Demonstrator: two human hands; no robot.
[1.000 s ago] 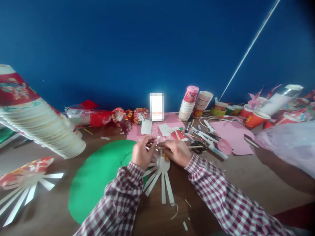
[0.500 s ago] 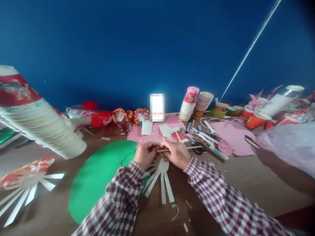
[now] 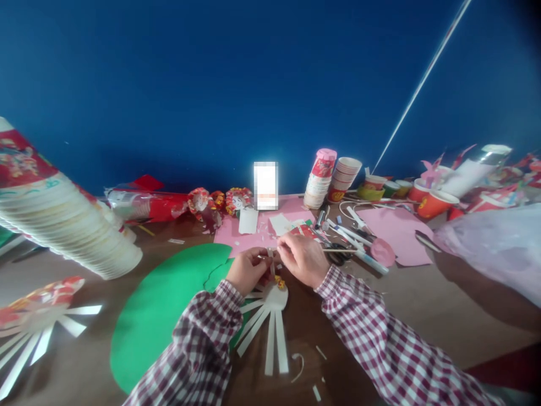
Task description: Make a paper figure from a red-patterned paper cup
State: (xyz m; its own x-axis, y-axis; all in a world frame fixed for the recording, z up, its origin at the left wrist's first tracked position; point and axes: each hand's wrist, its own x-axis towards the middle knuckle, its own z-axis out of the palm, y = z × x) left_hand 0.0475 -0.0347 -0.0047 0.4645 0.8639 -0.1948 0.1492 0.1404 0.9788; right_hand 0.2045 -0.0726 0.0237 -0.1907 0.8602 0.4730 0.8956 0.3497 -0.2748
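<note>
Head view shows the cut paper cup (image 3: 278, 299) just right of the green sheet (image 3: 156, 327), its strips already slit and splayed, the near ones straight, seemingly unworked. The left hand's (image 3: 246, 272) fingers pinch an upper strip (image 3: 271, 263); the right hand's (image 3: 305, 260) close on a wooden stick (image 3: 343, 250), its gripped end hidden.

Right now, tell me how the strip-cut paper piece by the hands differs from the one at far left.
The central piece touches the left hand; the far-left piece lies untouched. The central piece shows a small yellow-and-red patch; the far-left piece, a broad red-patterned area. Both have narrow white strips fanning out.
</note>
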